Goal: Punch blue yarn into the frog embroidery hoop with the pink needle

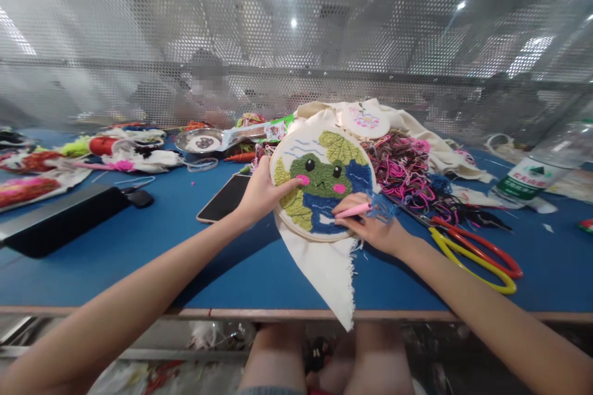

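Observation:
A round embroidery hoop (288, 236) stands tilted toward me over the table, its cloth worked with a green frog, yellow-green leaves and blue water. My left hand (265, 192) grips the hoop's left rim, thumb on the front near the frog's pink cheek. In my right hand (376, 227) is a pink punch needle (354, 210), its tip at the blue part near a small unfilled white patch. Blue yarn (383, 207) trails from the pen's back end. Frayed white cloth (319, 268) hangs below the hoop toward the table edge.
Scissors (477, 253) with red and yellow handles lie at right, beside a yarn heap (405, 163). A water bottle (532, 166) stands behind them. A phone (225, 199), a black box (69, 216) and a metal dish (200, 141) are at left. A perforated metal screen (296, 31) rises behind.

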`<state>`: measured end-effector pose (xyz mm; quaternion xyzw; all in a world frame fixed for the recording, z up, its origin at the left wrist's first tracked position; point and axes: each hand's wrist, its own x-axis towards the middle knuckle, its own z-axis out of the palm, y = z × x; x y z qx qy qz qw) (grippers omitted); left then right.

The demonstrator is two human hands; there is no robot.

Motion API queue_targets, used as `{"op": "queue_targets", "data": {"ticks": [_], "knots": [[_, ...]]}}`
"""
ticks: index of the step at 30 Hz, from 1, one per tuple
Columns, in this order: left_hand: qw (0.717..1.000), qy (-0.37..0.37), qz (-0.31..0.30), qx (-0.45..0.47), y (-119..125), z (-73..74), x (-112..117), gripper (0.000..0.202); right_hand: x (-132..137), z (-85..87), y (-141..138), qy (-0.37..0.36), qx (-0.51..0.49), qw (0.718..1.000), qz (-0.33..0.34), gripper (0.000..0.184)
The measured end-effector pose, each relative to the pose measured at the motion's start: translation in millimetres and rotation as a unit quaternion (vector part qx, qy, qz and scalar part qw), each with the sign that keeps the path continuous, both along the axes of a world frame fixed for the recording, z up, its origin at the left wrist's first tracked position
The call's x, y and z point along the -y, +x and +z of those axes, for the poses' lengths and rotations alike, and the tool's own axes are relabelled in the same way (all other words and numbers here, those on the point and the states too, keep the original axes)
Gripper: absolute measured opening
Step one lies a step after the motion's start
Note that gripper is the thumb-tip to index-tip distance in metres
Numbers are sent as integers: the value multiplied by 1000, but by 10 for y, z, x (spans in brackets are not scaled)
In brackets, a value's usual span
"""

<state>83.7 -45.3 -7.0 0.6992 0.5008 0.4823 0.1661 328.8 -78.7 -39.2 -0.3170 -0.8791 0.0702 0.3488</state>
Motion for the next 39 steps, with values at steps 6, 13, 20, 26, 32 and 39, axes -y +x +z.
{"op": "queue_targets", "data": {"ticks": [6,13,20,26,32,39], "knots": [[996,-60,-23,58,-73,-180,-167,58,49,63,18,-140,-46,987,-67,8],[991,-79,-34,101,-100,-249,-231,60,54,88,35,-139,-66,986,-61,7],[992,-78,-32,96,-111,-258,-235,61,37,70,47,-120,-67,988,-64,6],[996,-65,-25,57,-83,-173,-161,59,-21,-8,26,-86,-68,994,-8,8],[999,29,-15,16,10,38,42,51,-37,-4,0,-40,-37,999,-1,11],[1000,-18,14,-19,-53,-78,-79,54,36,26,43,-81,-3,996,-46,16]]}}
